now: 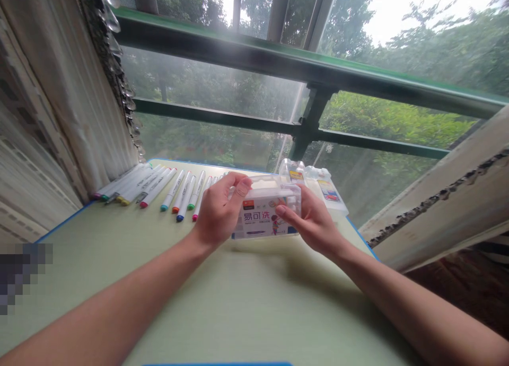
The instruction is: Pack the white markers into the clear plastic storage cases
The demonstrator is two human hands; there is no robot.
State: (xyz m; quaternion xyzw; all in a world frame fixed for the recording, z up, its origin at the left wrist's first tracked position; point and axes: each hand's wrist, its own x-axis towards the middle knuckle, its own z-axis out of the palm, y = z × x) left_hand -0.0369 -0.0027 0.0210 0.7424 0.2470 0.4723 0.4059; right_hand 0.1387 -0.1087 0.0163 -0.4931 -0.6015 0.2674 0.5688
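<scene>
A clear plastic marker case (258, 228) with a printed front label is held upright over the table, between both my hands. My left hand (220, 207) grips its left end, thumb near the top edge. My right hand (312, 217) wraps round the right end, thumb pressed on the label. Small pale rounded shapes show through the case on the right; I cannot tell whether they are pens. Several white markers (185, 196) with coloured ends lie in a row behind and left of my left hand, and part of the row is hidden by it.
Two more clear plastic cases (328, 191) with labels rest at the back right of the pale green table (159, 281). A window with a green frame (238, 48) stands behind it. Curtains (71, 90) hang on both sides.
</scene>
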